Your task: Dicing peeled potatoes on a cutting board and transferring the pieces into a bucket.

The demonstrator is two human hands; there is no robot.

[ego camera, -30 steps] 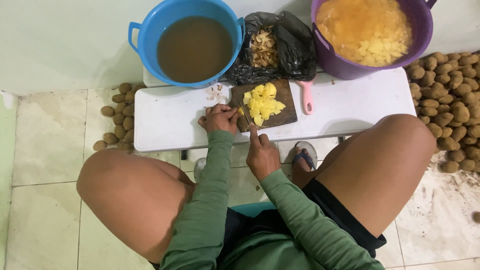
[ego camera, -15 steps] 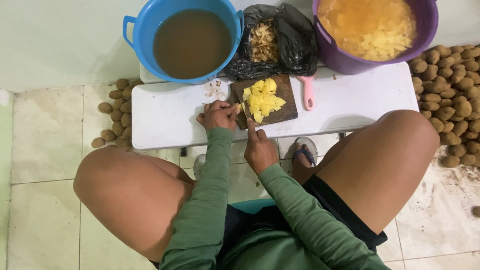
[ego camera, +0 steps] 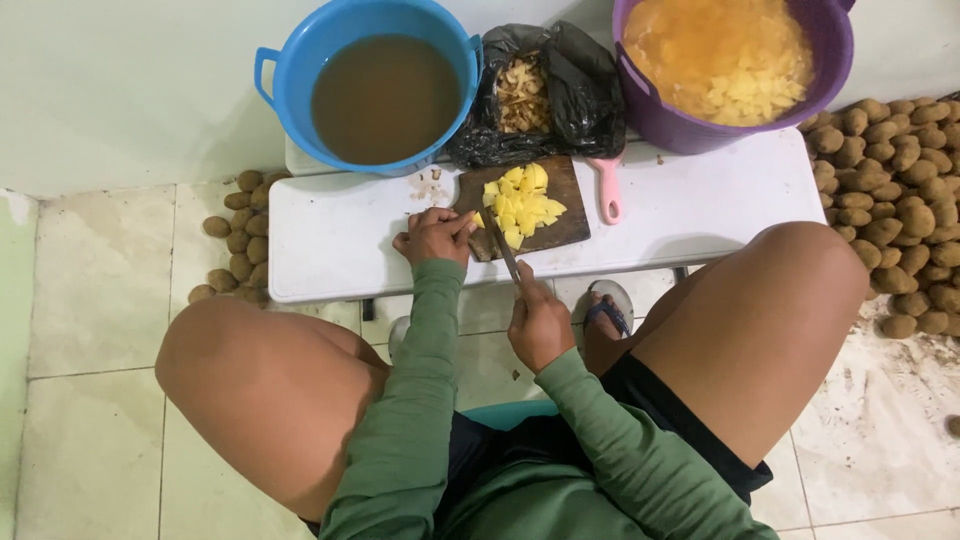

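The right hand (ego camera: 540,325) is closed around the handle of a knife (ego camera: 503,250), and the blade points forward onto the board (ego camera: 570,185). The left hand (ego camera: 433,235) has its fingers curled at the near left corner of the board; what they press there cannot be seen. The board lies on the white table (ego camera: 340,235), and a heap of yellow cubes (ego camera: 520,205) covers its middle. Behind it stand a blue tub (ego camera: 385,95) with brown water, a black bag (ego camera: 540,90) of peels and a purple tub (ego camera: 735,65) full of cut pieces. Brown potatoes (ego camera: 890,210) lie on the floor at both sides. To cut well, the left fingertips should stay curled back from the blade, and the heap should be pushed away so the edge meets free wood.
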